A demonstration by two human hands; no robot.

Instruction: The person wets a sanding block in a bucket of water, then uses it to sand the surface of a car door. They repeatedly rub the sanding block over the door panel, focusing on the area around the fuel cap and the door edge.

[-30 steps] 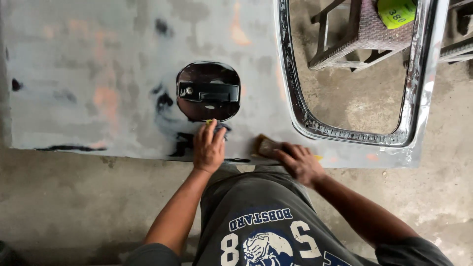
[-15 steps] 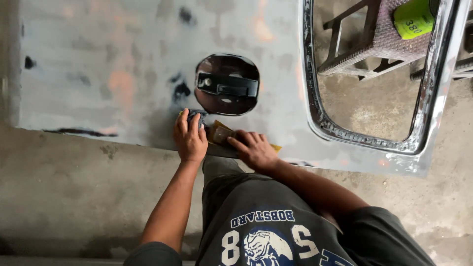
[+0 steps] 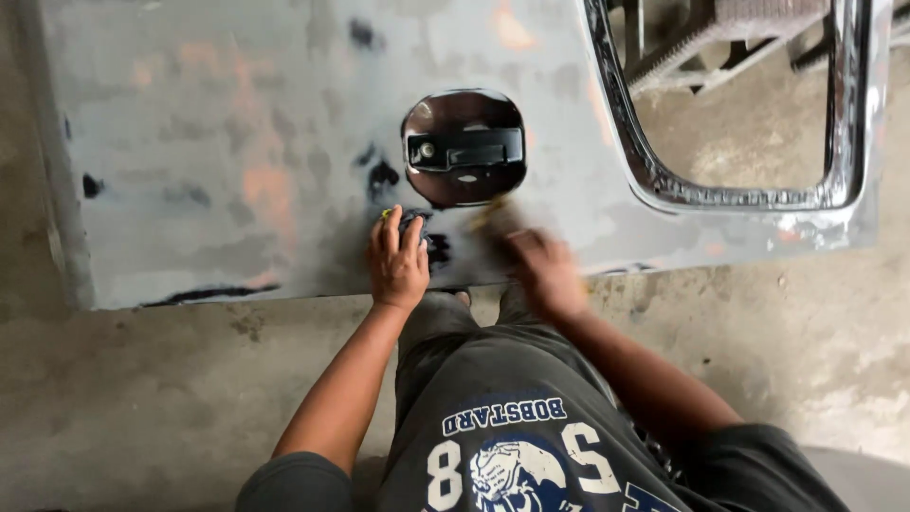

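Person: seen from above, crouched at the near edge of the panel; dark printed shirt and dark shorts fill the bottom of the view; both forearms reach forward.
Floor: bare, stained concrete under the person and around the panel.
Left hand: palm down on the grey panel near its near edge; fingers spread flat and pressing on a small dark pad that shows between and just past the fingertips; a speck of yellow shows at the tip of one finger.
Right hand: blurred by motion, just right of the left hand and close to the panel's near edge; the fingers seem curled over a tan sanding piece that sticks out toward the recess, but the blur hides the grip, so I cannot tell how tightly it is held.
Car door panel: lying flat above the floor; dull grey surface with orange-pink patches and black spots; a dark streak runs along the near edge at the left.
Handle recess: dark oval hollow with a black handle fitting inside it, just beyond both hands.
Window frame: glossy dark opening at the far right of the panel; floor shows through it.
Chair: beyond, seen through the opening; only its legs and seat edge are in view.
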